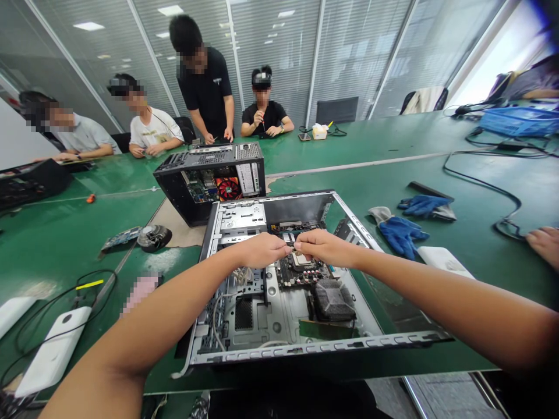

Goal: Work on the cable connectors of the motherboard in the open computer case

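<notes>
An open computer case [275,343] lies on its side in front of me. Inside it sits a motherboard [286,276] with a pale square processor [301,260]. Above the board, my left hand [268,250] and my right hand [321,243] almost meet at the fingertips. Both are closed in a pinch. Whatever is between their fingers is hidden or too small to name. A dark finned cooler [334,299] rests in the case, nearer to me than the board. Grey cables [240,276] run along the left of the case, partly behind my left arm.
Behind the case stands a second computer tower [209,157]. To the right lie blue gloves [399,233] and a white device [443,261]; another person's hand [544,241] is at the edge. A round fan-like part [154,237] and a white power bank [56,349] lie left. Several people sit or stand opposite.
</notes>
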Tool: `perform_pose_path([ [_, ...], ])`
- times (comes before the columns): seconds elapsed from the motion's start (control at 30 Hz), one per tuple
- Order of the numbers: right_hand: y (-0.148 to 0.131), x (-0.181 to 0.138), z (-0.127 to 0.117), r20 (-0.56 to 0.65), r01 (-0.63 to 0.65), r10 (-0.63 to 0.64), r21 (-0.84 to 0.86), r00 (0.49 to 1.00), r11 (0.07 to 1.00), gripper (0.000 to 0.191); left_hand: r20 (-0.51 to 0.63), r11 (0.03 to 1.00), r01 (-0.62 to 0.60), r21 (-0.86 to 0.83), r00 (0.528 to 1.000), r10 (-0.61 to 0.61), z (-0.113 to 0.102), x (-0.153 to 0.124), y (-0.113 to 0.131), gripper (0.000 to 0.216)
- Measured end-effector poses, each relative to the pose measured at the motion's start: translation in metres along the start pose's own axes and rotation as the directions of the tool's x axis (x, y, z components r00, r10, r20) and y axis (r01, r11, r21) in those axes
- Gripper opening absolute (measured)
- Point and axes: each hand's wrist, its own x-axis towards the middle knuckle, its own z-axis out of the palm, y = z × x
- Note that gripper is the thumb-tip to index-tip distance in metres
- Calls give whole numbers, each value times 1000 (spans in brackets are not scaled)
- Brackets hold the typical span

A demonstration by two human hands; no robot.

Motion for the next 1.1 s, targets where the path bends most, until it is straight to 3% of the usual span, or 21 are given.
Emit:
perform_pose_path([
  [1.1, -1, 2, 0, 28, -27, 28, -33, 999, 999, 32, -3, 999, -18, 27, 1000, 18, 3, 2, -4, 49],
])
